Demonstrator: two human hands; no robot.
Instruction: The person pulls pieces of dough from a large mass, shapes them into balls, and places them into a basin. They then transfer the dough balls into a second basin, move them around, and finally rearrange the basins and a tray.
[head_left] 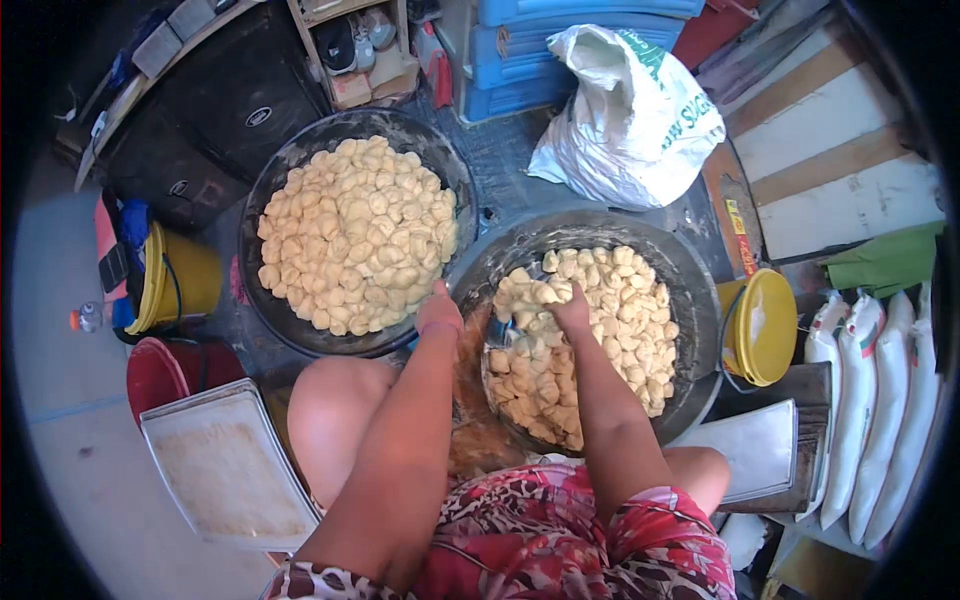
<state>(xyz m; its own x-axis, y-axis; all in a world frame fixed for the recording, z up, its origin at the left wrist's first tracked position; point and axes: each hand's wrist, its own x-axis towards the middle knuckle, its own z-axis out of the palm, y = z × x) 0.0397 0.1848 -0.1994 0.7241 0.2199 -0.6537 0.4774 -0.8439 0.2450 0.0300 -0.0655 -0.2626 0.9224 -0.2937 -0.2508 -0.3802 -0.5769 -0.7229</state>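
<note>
Pale, rounded dough pieces (355,230) are heaped in a wide black basin (262,165) at the left. More dough pieces (625,320) lie in a larger dark basin (690,250) at the right, in front of my knees. My left hand (440,314) is at the left basin's near right rim, beside the heap. Its fingers are curled and partly hidden, so what they hold cannot be made out. My right hand (572,309) reaches into the right basin, its fingers closed about dough at the upper middle of the pile.
A white sack (640,130) stands behind the basins, near blue plastic drawers (520,50). Yellow buckets (765,325) flank both sides. Metal trays (215,460) are stacked at the left, a red bucket (155,375) behind them. Filled white bags (860,400) line the right.
</note>
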